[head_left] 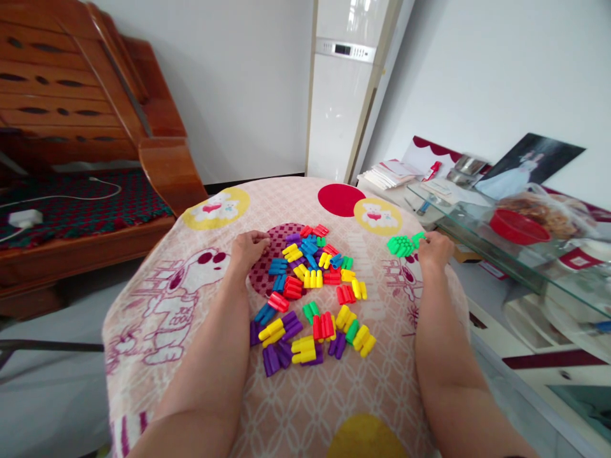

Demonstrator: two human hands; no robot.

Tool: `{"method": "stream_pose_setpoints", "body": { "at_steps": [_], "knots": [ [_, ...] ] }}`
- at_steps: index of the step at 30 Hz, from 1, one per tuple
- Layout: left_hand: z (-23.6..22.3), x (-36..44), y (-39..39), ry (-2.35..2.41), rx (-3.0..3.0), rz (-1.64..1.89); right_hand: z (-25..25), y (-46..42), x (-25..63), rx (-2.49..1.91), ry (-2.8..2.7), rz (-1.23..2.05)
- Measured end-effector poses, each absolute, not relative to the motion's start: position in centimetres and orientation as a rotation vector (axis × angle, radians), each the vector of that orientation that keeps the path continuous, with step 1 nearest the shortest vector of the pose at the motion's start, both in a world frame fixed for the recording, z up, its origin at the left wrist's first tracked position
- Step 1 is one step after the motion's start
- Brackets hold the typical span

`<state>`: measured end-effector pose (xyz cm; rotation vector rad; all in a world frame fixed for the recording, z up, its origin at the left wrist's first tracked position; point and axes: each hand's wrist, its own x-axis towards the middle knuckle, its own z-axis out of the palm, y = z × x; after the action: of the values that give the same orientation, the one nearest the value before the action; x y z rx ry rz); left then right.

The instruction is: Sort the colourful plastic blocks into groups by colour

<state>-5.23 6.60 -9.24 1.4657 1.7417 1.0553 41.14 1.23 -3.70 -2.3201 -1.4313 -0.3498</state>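
Note:
Many small plastic building blocks in red, yellow, blue, purple and green lie in a loose pile (313, 278) on the cloth-covered table. My right hand (435, 247), at the table's right edge, pinches a green block (418, 239). Just left of it, several green blocks stand close together in a green cluster (400, 246). My left hand (249, 248) rests by the pile's far left side, its fingers curled together; whether anything is in them is hidden. Nearest to it are a purple block (293, 238) and a blue block (277, 266), both apart from the fingers.
A patterned tablecloth (310, 420) covers the round table. Along the right stands a glass-topped cabinet (477, 232) bearing papers, a red bowl (519, 226) and a photo (532, 165). A wooden bench (165, 172) is at the left, a white air conditioner (337, 108) behind.

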Motion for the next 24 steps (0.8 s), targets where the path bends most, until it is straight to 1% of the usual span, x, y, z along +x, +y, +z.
{"method": "stream_pose_setpoints", "body": {
  "at_steps": [3,11,16,18,20,24],
  "knots": [
    [-9.4,-5.3,6.7,1.754,1.483,1.046,-4.5,1.5,40.9,-2.356,-1.354,-0.315],
    [-9.0,-5.1,6.5,1.778,1.478,1.023,-5.1,1.8,41.3,-2.262,-1.502,-0.235],
    [-7.8,-4.6,5.9,1.839,1.497,0.971,-4.1,2.1,40.2,-2.227,-1.336,-0.332],
    [-7.6,-4.5,5.7,1.840,1.494,0.962,-3.5,2.5,38.4,-2.080,-1.412,-0.339],
    [-7.5,-4.5,5.7,1.837,1.491,0.955,-3.3,3.0,35.5,-1.854,-1.615,-0.254],
    [-7.7,-4.5,5.7,1.835,1.503,0.953,-4.9,3.5,28.4,-1.376,-2.046,0.136]
  ]
}}
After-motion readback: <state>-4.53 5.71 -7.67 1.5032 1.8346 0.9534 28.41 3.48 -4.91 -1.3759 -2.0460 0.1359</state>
